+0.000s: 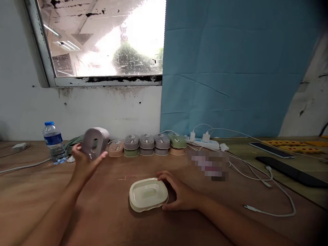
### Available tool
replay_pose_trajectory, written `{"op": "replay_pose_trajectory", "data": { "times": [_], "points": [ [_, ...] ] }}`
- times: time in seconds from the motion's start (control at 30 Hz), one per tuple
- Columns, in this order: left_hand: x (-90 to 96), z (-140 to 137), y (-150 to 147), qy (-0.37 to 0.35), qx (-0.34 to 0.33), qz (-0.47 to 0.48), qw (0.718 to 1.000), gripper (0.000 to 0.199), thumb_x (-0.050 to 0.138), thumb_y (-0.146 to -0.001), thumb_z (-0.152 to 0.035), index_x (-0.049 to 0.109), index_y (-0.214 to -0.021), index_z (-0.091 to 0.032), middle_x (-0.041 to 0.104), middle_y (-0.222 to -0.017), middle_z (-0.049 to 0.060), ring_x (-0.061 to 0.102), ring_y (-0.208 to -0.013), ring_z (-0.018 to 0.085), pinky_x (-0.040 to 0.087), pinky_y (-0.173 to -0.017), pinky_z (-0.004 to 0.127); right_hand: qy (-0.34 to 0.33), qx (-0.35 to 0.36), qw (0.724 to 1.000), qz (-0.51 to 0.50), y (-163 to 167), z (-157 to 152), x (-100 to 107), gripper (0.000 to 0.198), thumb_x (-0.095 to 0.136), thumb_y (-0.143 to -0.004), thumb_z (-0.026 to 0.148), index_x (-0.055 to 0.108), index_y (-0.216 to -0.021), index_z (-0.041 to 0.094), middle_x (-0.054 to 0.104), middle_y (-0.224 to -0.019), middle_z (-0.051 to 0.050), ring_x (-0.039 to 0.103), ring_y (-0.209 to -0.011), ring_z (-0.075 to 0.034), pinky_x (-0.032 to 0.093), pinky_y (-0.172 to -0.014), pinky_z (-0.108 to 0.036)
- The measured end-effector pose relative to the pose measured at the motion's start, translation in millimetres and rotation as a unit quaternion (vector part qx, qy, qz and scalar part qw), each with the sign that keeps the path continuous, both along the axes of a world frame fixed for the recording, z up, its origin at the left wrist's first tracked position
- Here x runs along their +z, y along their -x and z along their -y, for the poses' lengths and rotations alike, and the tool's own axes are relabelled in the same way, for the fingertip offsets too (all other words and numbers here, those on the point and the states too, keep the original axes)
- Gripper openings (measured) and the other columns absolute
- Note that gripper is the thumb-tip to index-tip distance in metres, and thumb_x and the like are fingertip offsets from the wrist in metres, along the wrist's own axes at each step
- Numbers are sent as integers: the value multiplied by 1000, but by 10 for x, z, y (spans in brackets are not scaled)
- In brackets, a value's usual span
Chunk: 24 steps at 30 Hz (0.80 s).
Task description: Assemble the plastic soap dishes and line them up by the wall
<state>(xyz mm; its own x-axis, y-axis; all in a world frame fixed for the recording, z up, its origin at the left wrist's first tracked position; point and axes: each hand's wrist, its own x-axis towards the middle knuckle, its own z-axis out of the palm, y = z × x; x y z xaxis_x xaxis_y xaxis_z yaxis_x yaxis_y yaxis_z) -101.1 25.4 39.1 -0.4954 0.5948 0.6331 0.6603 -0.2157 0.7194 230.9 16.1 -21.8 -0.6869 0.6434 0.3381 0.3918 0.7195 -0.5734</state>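
Note:
Raised above the table on the left, my left hand (87,159) grips a pale purple rounded plastic box (94,141). The box is tilted, and an oval recess or opening shows in its near face. Lower and nearer the middle, a shallow cream plastic tray (149,195) with rounded corners lies on the tabletop. My right hand (181,192) has the tray's right end between its thumb and fingers. Behind both hands, several small lidded boxes (147,142) in grey-purple, green and peach stand in a row, most stacked in pairs.
A water bottle (53,141) stands at the left by the wall. White cables (258,213) and a power strip (210,142) lie at the right and back. Two dark phone-like slabs (289,172) rest on the right-hand surface. A blurred patch (209,165) hides something.

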Motion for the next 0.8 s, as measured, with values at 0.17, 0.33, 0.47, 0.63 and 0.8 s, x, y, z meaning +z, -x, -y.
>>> {"op": "replay_pose_trajectory", "data": {
  "times": [0.17,0.33,0.47,0.63,0.8],
  "points": [
    [-172,355,-698,240,-363,-20,900,87,68,-56,-36,10,-120,-26,37,-116,10,54,-92,21,46,-78,37,-17,-24,986,-164,-58,-59,-88,65,67,-65,39,33,-117,21,41,-119,-11,43,-108,-24,34,-95,-40],
    [-366,506,-914,290,-388,-124,866,89,68,-53,-34,15,-124,-21,41,-118,11,46,-105,25,39,-88,35,-7,14,993,-118,-64,-22,-60,74,69,-65,37,29,-125,22,38,-126,-11,37,-116,-25,30,-98,-40],
    [-480,462,-929,273,-385,-138,871,90,71,-48,-35,26,-124,-18,43,-117,14,43,-108,29,36,-90,38,15,16,1000,1,-20,26,6,73,69,-63,40,34,-125,23,29,-134,-10,28,-123,-27,26,-101,-42],
    [-580,405,-951,228,-414,-91,877,92,75,-44,-39,32,-123,-20,44,-117,15,41,-110,32,35,-91,41,49,-12,998,34,-2,34,37,61,66,-66,43,41,-117,21,40,-125,-9,40,-113,-25,34,-94,-38],
    [-598,246,-862,195,-431,-107,874,69,64,-63,-42,34,-121,-21,43,-123,13,40,-114,28,31,-95,42,43,-42,997,49,14,38,42,59,68,-61,42,45,-110,19,46,-117,-9,43,-107,-26,36,-90,-38]
  ]
}}
